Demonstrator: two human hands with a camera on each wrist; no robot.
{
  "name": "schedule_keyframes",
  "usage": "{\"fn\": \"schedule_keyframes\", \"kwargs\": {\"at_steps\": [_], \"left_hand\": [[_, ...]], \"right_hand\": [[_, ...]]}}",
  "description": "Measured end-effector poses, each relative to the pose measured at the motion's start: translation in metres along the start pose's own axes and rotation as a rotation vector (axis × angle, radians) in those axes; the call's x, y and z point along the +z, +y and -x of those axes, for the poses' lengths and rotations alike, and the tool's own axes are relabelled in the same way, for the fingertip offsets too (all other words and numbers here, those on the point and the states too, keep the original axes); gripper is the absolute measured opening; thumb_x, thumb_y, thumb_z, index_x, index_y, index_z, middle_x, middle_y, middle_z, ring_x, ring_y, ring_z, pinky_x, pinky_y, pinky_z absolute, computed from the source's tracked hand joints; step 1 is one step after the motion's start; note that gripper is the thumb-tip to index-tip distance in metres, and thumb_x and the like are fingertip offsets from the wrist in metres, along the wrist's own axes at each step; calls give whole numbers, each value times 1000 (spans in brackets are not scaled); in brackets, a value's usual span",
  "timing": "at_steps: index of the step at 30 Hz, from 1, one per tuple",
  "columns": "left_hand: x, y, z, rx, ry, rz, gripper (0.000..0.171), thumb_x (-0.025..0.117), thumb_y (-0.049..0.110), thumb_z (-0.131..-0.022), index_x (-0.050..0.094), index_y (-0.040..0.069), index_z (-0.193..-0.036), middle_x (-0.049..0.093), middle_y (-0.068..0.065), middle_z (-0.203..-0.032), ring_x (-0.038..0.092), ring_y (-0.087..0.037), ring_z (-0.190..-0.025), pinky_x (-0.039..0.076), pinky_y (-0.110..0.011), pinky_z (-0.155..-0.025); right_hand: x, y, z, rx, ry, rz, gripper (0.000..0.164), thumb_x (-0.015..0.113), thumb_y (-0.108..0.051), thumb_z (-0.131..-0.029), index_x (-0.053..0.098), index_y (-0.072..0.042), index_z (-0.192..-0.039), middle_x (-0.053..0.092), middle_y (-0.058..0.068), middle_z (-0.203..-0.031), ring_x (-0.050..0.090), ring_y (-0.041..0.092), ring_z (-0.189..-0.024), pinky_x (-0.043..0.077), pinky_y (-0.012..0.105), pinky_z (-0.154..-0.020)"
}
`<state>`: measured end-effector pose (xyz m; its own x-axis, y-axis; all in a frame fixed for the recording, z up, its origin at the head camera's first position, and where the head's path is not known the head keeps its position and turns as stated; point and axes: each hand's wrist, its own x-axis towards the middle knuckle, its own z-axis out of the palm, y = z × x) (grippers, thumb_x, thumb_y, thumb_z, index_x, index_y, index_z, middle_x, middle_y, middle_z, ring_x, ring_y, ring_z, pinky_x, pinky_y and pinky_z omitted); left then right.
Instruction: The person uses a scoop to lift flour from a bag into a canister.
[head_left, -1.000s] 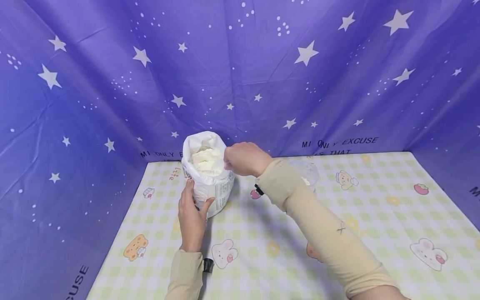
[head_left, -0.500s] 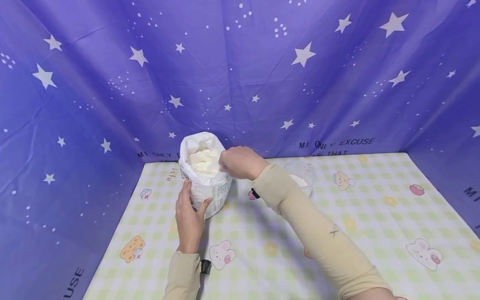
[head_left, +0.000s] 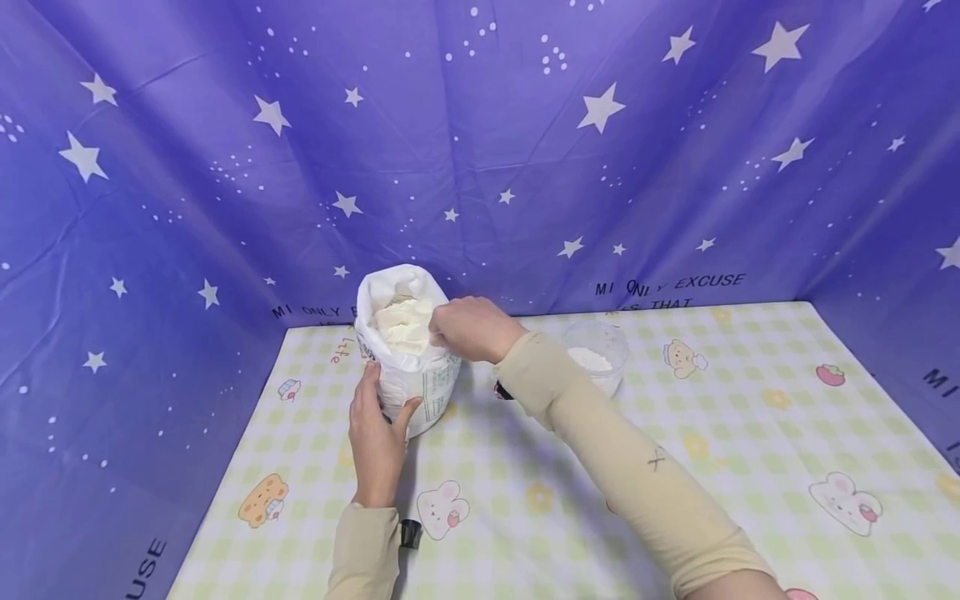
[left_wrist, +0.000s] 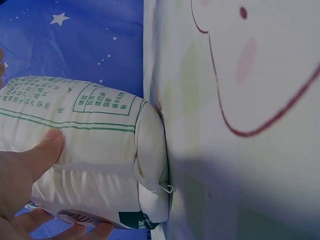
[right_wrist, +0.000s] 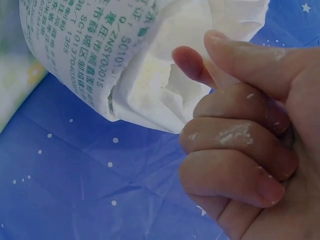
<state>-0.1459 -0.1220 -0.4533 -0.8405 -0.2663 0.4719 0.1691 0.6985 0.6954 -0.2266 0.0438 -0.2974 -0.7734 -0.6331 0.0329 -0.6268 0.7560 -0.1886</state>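
A white cloth bag of flour (head_left: 435, 387), printed in green, stands at the back left of the table, its mouth open. Pale flour (head_left: 405, 325) shows inside. My left hand (head_left: 377, 442) grips the bag's near side, its thumb lying on the cloth in the left wrist view. At the bag's right rim is my right hand (head_left: 474, 329), with the fingers curled. The right wrist view shows its thumb and index finger about what looks like a thin pale handle (right_wrist: 222, 80), whose far end is hidden. White powder dusts the knuckles.
A clear plastic bowl (head_left: 603, 354) with white powder in it stands right of the bag, partly behind my right sleeve. A checked cloth (head_left: 540, 533) with cartoon animals covers the table. A purple starry curtain (head_left: 450, 150) hangs close behind the bag.
My right hand has moved slightly left and down at the bag's rim, and more of the clear bowl shows. The left hand keeps its grip. The whole view has shifted a little.
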Motion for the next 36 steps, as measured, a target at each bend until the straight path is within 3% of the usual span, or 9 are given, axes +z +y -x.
{"fn": "schedule_keyframes", "kwargs": {"at_steps": [3, 6, 9, 16, 28, 36], "left_hand": [[0, 0, 0, -5, -2, 2, 78, 82, 22, -79, 45, 4, -145, 44, -16, -153, 41, -37, -138, 33, -52, -116], [0, 1, 0, -11, -6, 1, 78, 82, 22, -79, 44, 4, -145, 43, -15, -153, 41, -37, -138, 34, -51, -116], [0, 1, 0, -16, -10, 1, 78, 82, 22, -79, 44, 4, -145, 43, -15, -154, 41, -37, -139, 33, -51, -116], [-1, 3, 0, -25, -15, 7, 77, 81, 22, -80, 44, 4, -145, 42, -15, -154, 41, -37, -139, 33, -51, -116], [-1, 4, 0, -12, -11, 11, 77, 81, 22, -80, 44, 2, -144, 42, -17, -154, 41, -38, -138, 34, -52, -115], [-1, 3, 0, -17, -17, 0, 77, 82, 21, -80, 44, 3, -145, 42, -16, -154, 41, -38, -138, 34, -52, -115]], "right_hand": [[4, 0, -1, -8, 17, 14, 34, 61, -13, -96, 51, -17, -63, 45, -4, -64, 44, 15, -63, 48, 33, -64], [8, -1, -3, -10, 24, 17, 20, 61, -17, -98, 69, -14, -80, 65, -1, -79, 59, 19, -72, 56, 41, -76], [12, -1, -6, -8, 19, 12, 19, 58, -17, -99, 75, -12, -92, 73, 3, -91, 66, 23, -81, 57, 45, -82], [19, -1, -12, -15, 30, 1, 23, 58, -12, -97, 68, -12, -76, 68, 4, -80, 61, 22, -74, 57, 44, -77], [29, -1, -13, -18, 63, -61, 30, 58, -21, -100, 62, -14, -71, 66, 3, -79, 62, 22, -78, 56, 42, -75], [40, 5, -5, -6, 139, -80, 34, 56, -27, -102, 52, -18, -69, 47, -2, -66, 54, 19, -67, 52, 40, -64]]}}
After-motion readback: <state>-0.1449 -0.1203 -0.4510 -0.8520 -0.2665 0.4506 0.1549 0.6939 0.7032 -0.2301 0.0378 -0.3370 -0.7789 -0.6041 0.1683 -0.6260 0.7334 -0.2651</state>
